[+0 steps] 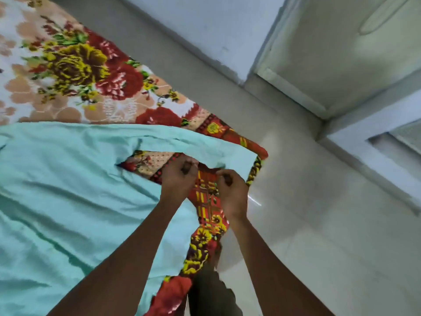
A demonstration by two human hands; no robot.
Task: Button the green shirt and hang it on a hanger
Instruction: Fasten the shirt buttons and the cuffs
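The green shirt lay spread flat and creased over the left and middle of the bed, covering most of the near part of the floral blanket, whose red and yellow flowers showed beyond it and along the bed's right edge. One long strip of the shirt, a sleeve or a front edge as far as the blur allowed, ran rightward to the blanket's corner, leaving a gap where the patterned border showed through. The left hand was curled closed at the near edge of that strip, fingers bent under and seemingly pinching the cloth, with its forearm lying across the shirt's body. Just beside it, the right hand was likewise closed, thumb and fingers gathered on the strip's lower edge near the corner; the exact grip was too smeared to make out. Right of the bed was pale tiled floor, then a grey-white wall and a door.
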